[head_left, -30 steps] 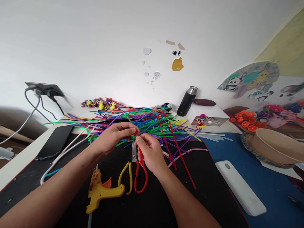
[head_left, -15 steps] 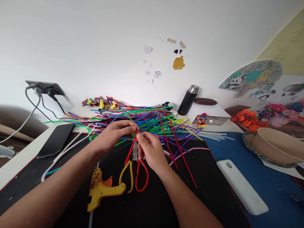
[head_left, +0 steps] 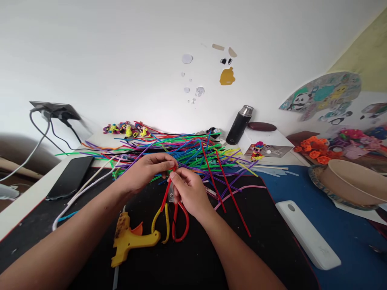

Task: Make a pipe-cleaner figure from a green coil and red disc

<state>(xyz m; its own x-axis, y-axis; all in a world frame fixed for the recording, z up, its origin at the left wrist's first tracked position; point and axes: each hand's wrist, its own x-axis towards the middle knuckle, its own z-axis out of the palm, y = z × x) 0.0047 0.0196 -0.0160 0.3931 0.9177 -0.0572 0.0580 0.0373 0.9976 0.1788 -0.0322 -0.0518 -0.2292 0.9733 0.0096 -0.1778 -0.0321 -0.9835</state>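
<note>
Far left: a black, slab-shaped smartphone, lying face up near the edge of the white counter. Next, on the black cloth-like mat, a yellow plastic glue gun with an orange trigger, on its side.

Left hand: fingers curled, thumb and forefinger pinched on a small red-and-green piece, apparently fuzzy stem, largely hidden by the fingertips. From there a red fuzzy stem slanted down to a pair of yellow-handled pliers. Just beside these lay red-handled metal scissors, partly beneath the hands. Right hand: closed, thumb pressed on the upper part of the red stem, nearly meeting the left.

Behind both hands stretched a tangled heap of multicoloured fuzzy stems. Beyond, a black cylindrical flask leaned. Far right: a white, rounded oblong device.
</note>
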